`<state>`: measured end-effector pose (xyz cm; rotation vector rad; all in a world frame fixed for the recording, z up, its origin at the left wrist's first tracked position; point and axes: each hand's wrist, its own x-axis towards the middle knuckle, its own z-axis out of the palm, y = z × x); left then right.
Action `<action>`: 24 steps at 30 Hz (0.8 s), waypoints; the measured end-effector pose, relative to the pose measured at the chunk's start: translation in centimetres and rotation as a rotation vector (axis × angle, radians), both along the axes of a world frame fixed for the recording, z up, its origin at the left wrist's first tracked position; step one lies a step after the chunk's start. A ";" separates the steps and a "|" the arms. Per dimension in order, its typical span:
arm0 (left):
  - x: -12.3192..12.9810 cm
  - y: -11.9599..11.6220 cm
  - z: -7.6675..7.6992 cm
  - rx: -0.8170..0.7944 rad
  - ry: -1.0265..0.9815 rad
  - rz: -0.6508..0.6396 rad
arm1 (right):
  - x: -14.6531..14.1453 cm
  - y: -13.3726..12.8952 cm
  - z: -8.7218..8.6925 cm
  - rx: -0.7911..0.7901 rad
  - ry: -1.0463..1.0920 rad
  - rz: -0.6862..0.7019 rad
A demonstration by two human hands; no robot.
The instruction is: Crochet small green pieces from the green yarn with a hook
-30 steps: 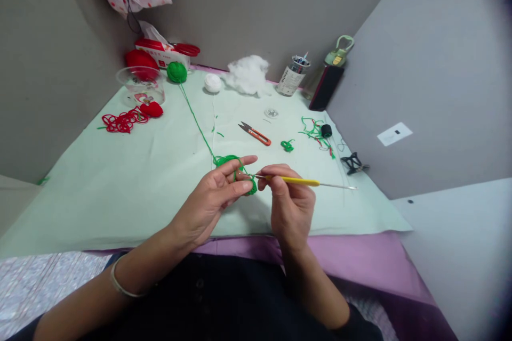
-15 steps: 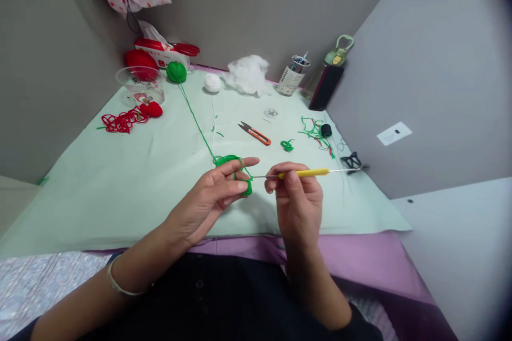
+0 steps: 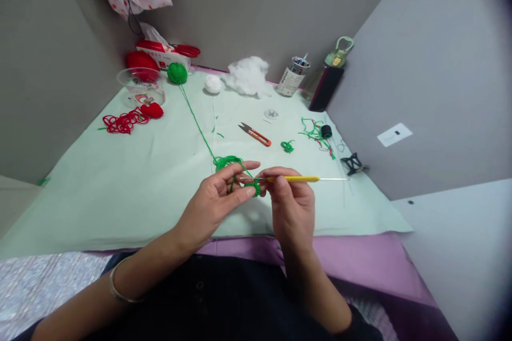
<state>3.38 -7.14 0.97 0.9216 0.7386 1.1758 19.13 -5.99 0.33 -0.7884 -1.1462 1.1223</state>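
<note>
Between thumb and fingers, my left hand (image 3: 218, 192) pinches a small green crochet piece (image 3: 256, 186), its index finger stretched out with yarn running over it. My right hand (image 3: 294, 205) grips a crochet hook (image 3: 304, 178) by its yellow handle. The hook's thin metal shaft points left and passes at the green piece; whether its tip sits in a stitch I cannot tell. Behind the left hand lies a loose heap of green yarn (image 3: 227, 161), from which a strand runs back to a green yarn ball (image 3: 176, 73).
Orange thread snips (image 3: 255, 134) and a green yarn scrap (image 3: 287, 146) lie beyond my hands. Red yarn (image 3: 122, 121) and a clear tub (image 3: 140, 88) are left. White stuffing (image 3: 248, 75), a pen cup (image 3: 293, 77) and a phone (image 3: 327, 88) stand at the back. A black stand (image 3: 354, 164) is right.
My right hand and the hook have moved left, so the shaft now reaches past the green piece. The green piece has shifted slightly right, and both hands are closer together.
</note>
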 end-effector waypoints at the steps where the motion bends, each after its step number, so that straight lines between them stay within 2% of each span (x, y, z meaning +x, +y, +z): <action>1: -0.1 0.0 -0.1 0.010 0.022 0.002 | 0.0 0.1 0.1 -0.027 0.037 0.007; 7: -0.4 -0.2 0.2 0.021 0.071 0.042 | 0.2 0.6 0.8 -0.138 0.198 0.097; 13: -0.5 -0.1 0.5 -0.005 0.063 0.050 | 0.5 0.6 0.9 -0.081 0.119 0.105; 16: -0.7 0.0 0.5 0.014 0.074 0.054 | 0.7 0.1 1.0 0.014 0.006 0.059; 19: -0.7 -0.1 0.5 0.024 0.095 0.078 | 0.8 -0.6 1.0 0.157 -0.189 -0.052; 22: -0.5 -0.2 0.5 0.030 0.140 0.125 | 0.7 -1.1 0.8 0.383 -0.403 -0.175; 24: -0.1 -0.2 0.5 0.032 0.176 0.166 | 0.6 -1.2 0.4 0.531 -0.525 -0.211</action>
